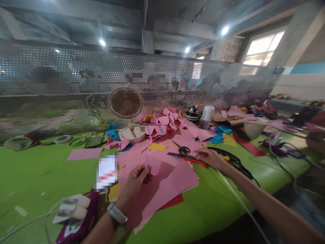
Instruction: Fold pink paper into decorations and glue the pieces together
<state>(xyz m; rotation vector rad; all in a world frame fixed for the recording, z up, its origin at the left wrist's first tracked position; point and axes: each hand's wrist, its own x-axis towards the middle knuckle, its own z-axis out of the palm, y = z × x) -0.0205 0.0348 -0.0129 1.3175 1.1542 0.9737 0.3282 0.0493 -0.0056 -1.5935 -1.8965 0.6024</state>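
My left hand [138, 177], wearing a white-banded watch, pinches a small piece of pink paper [154, 165] between thumb and fingers. Beneath it lies a stack of larger pink sheets [172, 181], with red paper showing at its lower edge. My right hand [209, 158] reaches in from the right, fingers stretched out low over the table. Just left of its fingertips are black-handled scissors [183, 149] and a black tool with a red handle [195, 162]. Whether the fingertips touch either cannot be made out. A black and yellow corded tool [231, 157] lies behind the right wrist.
Folded pink paper pieces with blue dots [162, 123] pile up by a small fan [126, 103]. Tape rings [19, 143], a blurred phone-like screen [106, 172] and a purple power strip [83, 213] are leftward. A perforated metal screen [96, 81] stands behind the green table [45, 176].
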